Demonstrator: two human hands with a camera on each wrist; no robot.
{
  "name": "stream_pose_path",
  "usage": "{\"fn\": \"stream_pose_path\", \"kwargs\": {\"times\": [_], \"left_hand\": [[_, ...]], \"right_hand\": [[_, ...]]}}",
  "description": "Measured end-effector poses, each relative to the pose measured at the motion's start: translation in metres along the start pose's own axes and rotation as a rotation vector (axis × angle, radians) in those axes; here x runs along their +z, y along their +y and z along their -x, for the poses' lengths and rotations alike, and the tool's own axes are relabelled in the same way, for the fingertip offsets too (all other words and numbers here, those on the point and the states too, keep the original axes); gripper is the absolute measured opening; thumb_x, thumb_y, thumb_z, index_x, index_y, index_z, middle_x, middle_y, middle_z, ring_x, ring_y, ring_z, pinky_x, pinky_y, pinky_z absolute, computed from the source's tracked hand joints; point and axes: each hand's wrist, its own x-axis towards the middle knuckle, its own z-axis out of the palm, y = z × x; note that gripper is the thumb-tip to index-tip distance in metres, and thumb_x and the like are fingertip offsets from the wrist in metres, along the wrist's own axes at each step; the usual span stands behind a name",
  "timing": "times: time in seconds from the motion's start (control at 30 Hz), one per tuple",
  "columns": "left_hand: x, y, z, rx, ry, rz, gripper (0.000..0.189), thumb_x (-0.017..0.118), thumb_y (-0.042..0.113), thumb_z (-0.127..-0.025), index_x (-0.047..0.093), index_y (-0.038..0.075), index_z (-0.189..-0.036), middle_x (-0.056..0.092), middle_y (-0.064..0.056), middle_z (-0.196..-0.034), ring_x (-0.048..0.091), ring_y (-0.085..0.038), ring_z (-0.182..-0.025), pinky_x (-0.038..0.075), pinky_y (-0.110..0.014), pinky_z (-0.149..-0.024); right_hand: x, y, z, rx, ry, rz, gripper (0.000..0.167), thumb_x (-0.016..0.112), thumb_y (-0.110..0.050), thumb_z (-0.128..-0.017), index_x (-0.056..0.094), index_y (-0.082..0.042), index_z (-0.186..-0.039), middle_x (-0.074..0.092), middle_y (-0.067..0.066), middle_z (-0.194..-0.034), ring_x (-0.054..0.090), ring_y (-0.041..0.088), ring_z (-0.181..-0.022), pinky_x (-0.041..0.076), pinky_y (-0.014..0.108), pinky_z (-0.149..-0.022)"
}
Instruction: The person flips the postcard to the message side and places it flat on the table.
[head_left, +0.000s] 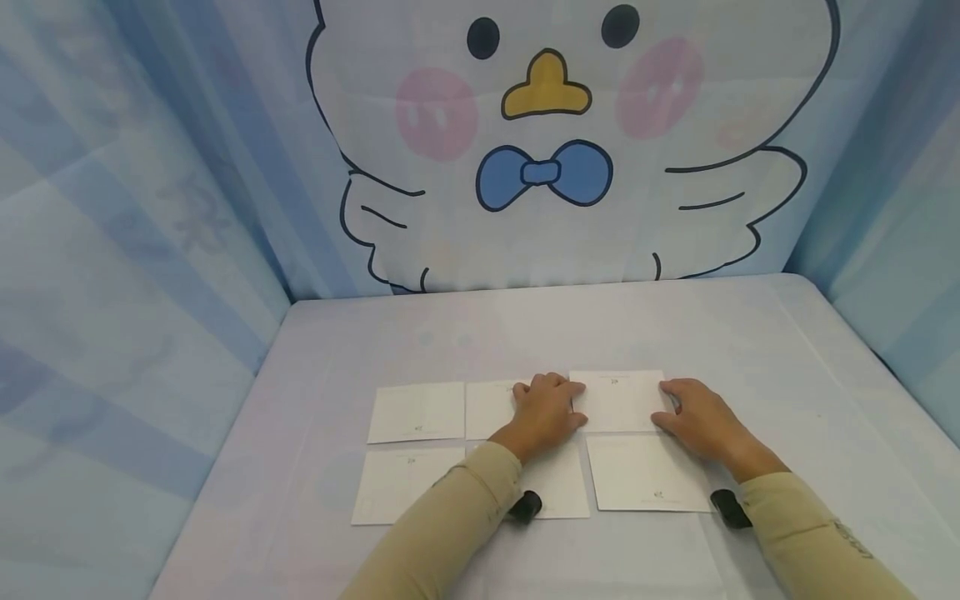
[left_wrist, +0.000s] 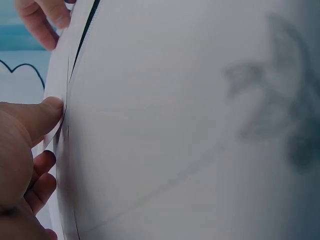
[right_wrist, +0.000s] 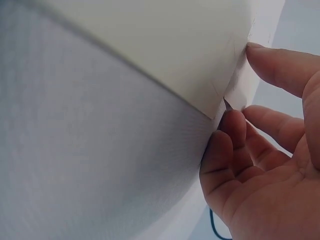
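Note:
Several plain white cards lie in two rows on the table. My left hand (head_left: 546, 415) holds the left edge of the back-row right card (head_left: 617, 403), thumb and fingertips at its side. At that card's right edge my right hand (head_left: 703, 423) has its thumb and forefinger. In the left wrist view, the left thumb (left_wrist: 47, 112) touches a card edge. The right thumb (right_wrist: 280, 62) meets an edge in the right wrist view, the other fingers curled beneath it. My left hand and forearm partly cover the back-row middle card (head_left: 487, 408) and the front-row middle card (head_left: 558, 487).
Further cards are the back-left card (head_left: 417, 412), the front-left card (head_left: 397, 492) and the front-right card (head_left: 648, 475). The pale cloth-covered table (head_left: 337, 342) meets a curtain (head_left: 555, 242) printed with a cartoon bird. Black wrist devices (head_left: 527, 507) hang under both sleeves.

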Motion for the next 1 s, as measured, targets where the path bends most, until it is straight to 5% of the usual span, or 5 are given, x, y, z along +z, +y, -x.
{"fn": "stream_pose_path", "kwargs": {"times": [0.43, 0.73, 1.0], "left_hand": [[-0.0046, 0.0013, 0.0007, -0.003, -0.013, -0.03, 0.048, 0.072, 0.041, -0.092, 0.062, 0.026, -0.137, 0.058, 0.002, -0.132, 0.049, -0.018, -0.118, 0.034, -0.043, -0.09], [-0.0083, 0.0027, 0.0011, 0.02, -0.043, -0.034, 0.046, 0.069, 0.038, -0.095, 0.061, 0.024, -0.138, 0.058, 0.009, -0.139, 0.047, -0.017, -0.126, 0.034, -0.045, -0.095], [-0.0063, 0.0028, 0.0015, -0.029, -0.045, -0.002, 0.046, 0.072, 0.039, -0.093, 0.063, 0.027, -0.136, 0.061, 0.012, -0.134, 0.047, -0.017, -0.126, 0.029, -0.053, -0.102]], "right_hand": [[-0.0028, -0.0044, 0.0007, 0.001, -0.008, 0.009, 0.057, 0.07, -0.017, -0.089, 0.051, 0.022, -0.127, 0.048, 0.041, -0.127, 0.055, 0.048, -0.105, 0.043, 0.063, -0.093], [-0.0036, -0.0068, 0.0008, 0.005, -0.042, -0.02, 0.057, 0.067, -0.015, -0.091, 0.049, 0.014, -0.136, 0.048, 0.037, -0.136, 0.047, 0.054, -0.123, 0.037, 0.065, -0.101], [-0.0045, -0.0085, -0.0008, 0.024, -0.096, 0.013, 0.06, 0.068, -0.013, -0.091, 0.046, 0.011, -0.141, 0.049, 0.035, -0.138, 0.043, 0.055, -0.128, 0.034, 0.066, -0.104]]}}
